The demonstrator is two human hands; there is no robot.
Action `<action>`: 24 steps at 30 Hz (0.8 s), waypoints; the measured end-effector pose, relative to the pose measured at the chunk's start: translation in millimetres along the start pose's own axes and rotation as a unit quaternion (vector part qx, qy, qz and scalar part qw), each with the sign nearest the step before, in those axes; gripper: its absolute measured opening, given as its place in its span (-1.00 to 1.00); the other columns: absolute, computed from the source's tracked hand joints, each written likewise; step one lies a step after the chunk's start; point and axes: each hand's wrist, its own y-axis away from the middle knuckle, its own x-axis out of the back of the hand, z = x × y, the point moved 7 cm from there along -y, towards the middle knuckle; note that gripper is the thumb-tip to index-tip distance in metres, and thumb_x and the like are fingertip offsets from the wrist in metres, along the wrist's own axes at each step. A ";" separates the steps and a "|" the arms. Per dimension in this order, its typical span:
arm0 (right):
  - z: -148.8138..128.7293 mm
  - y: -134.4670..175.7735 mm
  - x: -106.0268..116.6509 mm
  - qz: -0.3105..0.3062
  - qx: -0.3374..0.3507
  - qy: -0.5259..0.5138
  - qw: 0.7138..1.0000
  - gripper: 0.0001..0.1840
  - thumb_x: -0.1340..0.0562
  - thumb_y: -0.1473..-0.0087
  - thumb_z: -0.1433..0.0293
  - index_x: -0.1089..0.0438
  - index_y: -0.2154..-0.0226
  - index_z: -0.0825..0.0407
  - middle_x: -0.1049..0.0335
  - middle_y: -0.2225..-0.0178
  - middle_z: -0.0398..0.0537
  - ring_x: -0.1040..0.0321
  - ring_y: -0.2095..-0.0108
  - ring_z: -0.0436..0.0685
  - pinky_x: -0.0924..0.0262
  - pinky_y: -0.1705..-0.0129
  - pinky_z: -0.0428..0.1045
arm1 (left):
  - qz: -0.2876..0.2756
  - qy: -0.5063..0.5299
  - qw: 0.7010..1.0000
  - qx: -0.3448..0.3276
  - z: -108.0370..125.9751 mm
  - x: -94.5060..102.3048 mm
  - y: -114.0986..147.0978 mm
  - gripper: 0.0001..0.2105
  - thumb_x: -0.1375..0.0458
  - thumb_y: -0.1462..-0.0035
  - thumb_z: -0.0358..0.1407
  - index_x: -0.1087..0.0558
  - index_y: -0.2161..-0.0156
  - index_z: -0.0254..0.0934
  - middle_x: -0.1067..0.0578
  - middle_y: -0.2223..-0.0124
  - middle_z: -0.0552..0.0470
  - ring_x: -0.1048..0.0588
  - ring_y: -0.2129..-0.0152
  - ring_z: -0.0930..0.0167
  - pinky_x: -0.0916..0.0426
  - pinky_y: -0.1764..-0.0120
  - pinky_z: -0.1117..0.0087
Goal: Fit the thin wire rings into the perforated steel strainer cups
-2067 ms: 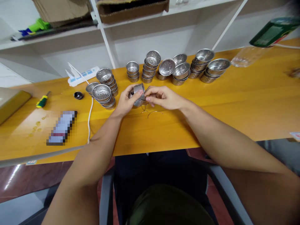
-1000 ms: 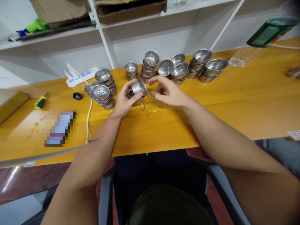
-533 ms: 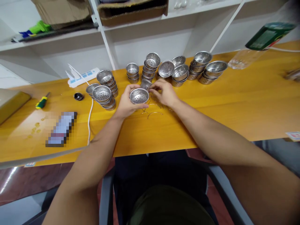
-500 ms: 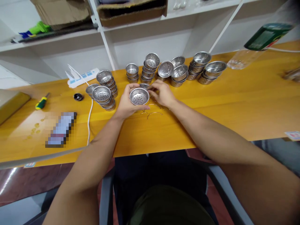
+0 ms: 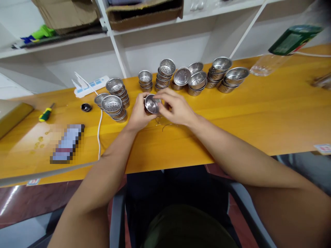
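Note:
Between my hands, just over the table, is a small perforated metal cup (image 5: pixel 152 104), its mouth facing up toward me and slightly tilted. My left hand (image 5: pixel 139 115) wraps around its left side, thumb along the near edge. The fingers of my right hand (image 5: pixel 176 107) grip the right rim, with one fingertip reaching over the opening. A dark edge shows under the cup; whether it belongs to a second cup is hidden by my fingers. Thin wire pieces (image 5: pixel 169 125) lie on the table just in front of my hands.
Stacks of perforated cups stand left (image 5: pixel 112 105) and behind (image 5: pixel 165 74), more at the back right (image 5: pixel 235 77). A power strip (image 5: pixel 91 88), black cap (image 5: pixel 86 107), screwdriver (image 5: pixel 46 114) and phone (image 5: pixel 67 143) lie left. A plastic bottle (image 5: pixel 292 41) is at the far right.
My right hand has come from behind the held cup to its right rim. The cup's mouth looks smaller and more tilted; the other cup seen behind it no longer shows there.

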 end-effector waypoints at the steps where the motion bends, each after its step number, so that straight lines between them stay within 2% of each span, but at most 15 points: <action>1: -6.0 0.6 -7.6 -0.029 0.001 0.000 1.000 -0.55 -0.30 -0.63 0.22 -0.71 -0.39 -0.06 -0.69 -0.41 0.27 -0.67 -0.33 0.54 -0.60 -0.48 0.46 | 0.004 -0.003 1.000 -0.006 0.4 0.5 0.1 -0.11 -0.77 -0.09 0.03 -0.42 -0.37 -0.08 -0.60 -0.35 -0.17 -0.64 -0.34 0.00 -0.55 -0.47 -0.06; 3: -11.3 1.7 -19.6 -0.068 -0.010 0.003 0.998 -0.47 -0.27 -0.67 0.21 -0.66 -0.49 -0.04 -0.63 -0.51 0.30 -0.65 -0.40 0.55 -0.57 -0.51 0.47 | 0.010 -0.015 1.000 -0.023 0.7 1.4 -0.1 -0.20 -0.70 -0.13 -0.10 -0.43 -0.37 -0.07 -0.58 -0.33 -0.16 -0.61 -0.33 0.01 -0.55 -0.48 -0.07; 5: -13.2 2.2 -26.3 -0.097 -0.012 -0.006 0.995 -0.50 -0.23 -0.68 0.24 -0.66 -0.46 -0.05 -0.64 -0.49 0.29 -0.64 -0.39 0.54 -0.56 -0.49 0.45 | 0.009 -0.029 0.999 -0.040 -0.2 2.0 -0.8 -0.23 -0.67 -0.14 -0.18 -0.44 -0.37 -0.06 -0.55 -0.31 -0.14 -0.59 -0.31 0.02 -0.55 -0.48 -0.09; 8: -14.8 1.5 -27.1 -0.122 -0.009 -0.051 0.991 -0.72 -0.23 -0.64 0.30 -0.66 -0.16 -0.05 -0.71 -0.21 0.19 -0.66 -0.14 0.41 -0.56 -0.29 0.30 | 0.006 -0.043 0.998 -0.049 -4.3 2.8 -2.7 -0.17 -0.70 -0.13 -0.18 -0.43 -0.40 -0.08 -0.53 -0.32 -0.16 -0.57 -0.34 -0.03 -0.51 -0.55 -0.15; 10: -13.3 -0.5 -22.1 -0.108 -0.025 -0.085 0.990 -0.81 -0.31 -0.65 0.20 -0.56 0.01 -0.07 -0.64 -0.03 0.09 -0.55 0.08 0.28 -0.50 -0.07 0.19 | 0.004 -0.043 0.998 -0.047 -6.3 2.0 -3.9 -0.15 -0.73 -0.14 -0.10 -0.43 -0.41 -0.10 -0.52 -0.33 -0.18 -0.56 -0.37 -0.06 -0.49 -0.58 -0.18; 12: -8.8 -2.8 -14.2 -0.066 -0.055 -0.104 0.991 -0.60 -0.39 -0.67 -0.03 -0.46 0.12 -0.10 -0.56 0.08 0.01 -0.39 0.22 0.21 -0.38 0.08 0.15 | -0.004 -0.036 0.998 -0.052 -5.1 -1.3 -4.5 -0.16 -0.74 -0.17 0.00 -0.44 -0.39 -0.08 -0.52 -0.33 -0.18 -0.57 -0.36 -0.05 -0.51 -0.57 -0.19; 14: -3.3 -4.2 -7.9 -0.027 -0.081 -0.112 0.990 -0.36 -0.42 -0.63 -0.27 -0.38 0.19 -0.12 -0.48 0.18 -0.05 -0.28 0.26 0.20 -0.30 0.13 0.15 | -0.014 -0.024 0.998 -0.063 -1.1 -5.8 -4.5 -0.19 -0.73 -0.21 0.10 -0.45 -0.37 -0.06 -0.52 -0.32 -0.17 -0.60 -0.34 -0.03 -0.54 -0.55 -0.18; 16: 1.9 -4.4 -5.1 -0.009 -0.103 -0.120 0.987 -0.23 -0.44 -0.55 -0.42 -0.34 0.23 -0.13 -0.40 0.26 -0.08 -0.25 0.26 0.21 -0.26 0.13 0.16 | -0.025 -0.022 0.997 -0.072 3.2 -10.2 -4.5 -0.20 -0.69 -0.25 0.14 -0.44 -0.38 -0.04 -0.52 -0.33 -0.17 -0.61 -0.33 -0.02 -0.56 -0.54 -0.17; 21: 8.2 -3.8 -7.1 0.005 -0.137 -0.151 0.979 -0.19 -0.51 -0.48 -0.47 -0.40 0.21 -0.12 -0.35 0.32 -0.11 -0.23 0.29 0.18 -0.20 0.21 0.14 | -0.024 -0.041 0.996 -0.080 8.2 -15.7 -4.7 -0.17 -0.68 -0.26 0.07 -0.40 -0.44 -0.08 -0.52 -0.36 -0.22 -0.60 -0.35 -0.01 -0.55 -0.58 -0.14; 24: 15.2 -5.3 -4.3 0.049 -0.153 -0.185 0.969 -0.11 -0.46 -0.43 -0.57 -0.39 0.24 -0.12 -0.32 0.34 -0.11 -0.23 0.33 0.16 -0.21 0.27 0.13 | -0.019 -0.039 0.996 -0.083 7.3 -17.3 -3.8 -0.14 -0.71 -0.25 0.12 -0.40 -0.43 -0.09 -0.53 -0.37 -0.22 -0.60 -0.37 -0.03 -0.53 -0.60 -0.15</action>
